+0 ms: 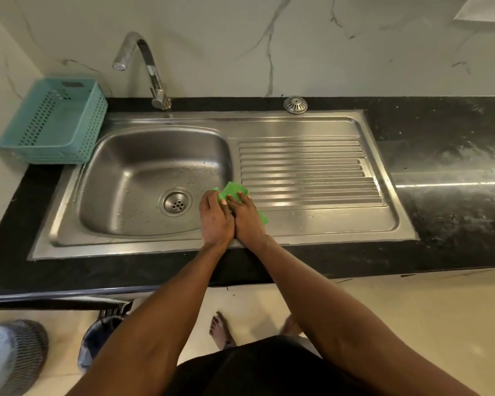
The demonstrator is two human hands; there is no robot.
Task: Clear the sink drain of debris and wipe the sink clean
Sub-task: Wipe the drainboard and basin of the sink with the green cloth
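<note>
A stainless steel sink [143,155] with a ribbed drainboard [309,170] is set into a black counter. Its round drain [176,202] lies open in the basin floor, with water drops around it. A green cloth [233,190] lies on the ridge between basin and drainboard. My left hand [215,218] grips the cloth's left edge with curled fingers. Side by side with it, my right hand [245,221] presses the cloth down with straight fingers. A metal drain strainer [295,104] sits on the counter behind the sink.
A curved chrome faucet [143,61] stands behind the basin. A teal plastic basket [55,121] sits at the back left against the wall. The black counter [455,167] stretches to the right. Bins [97,338] stand on the floor below.
</note>
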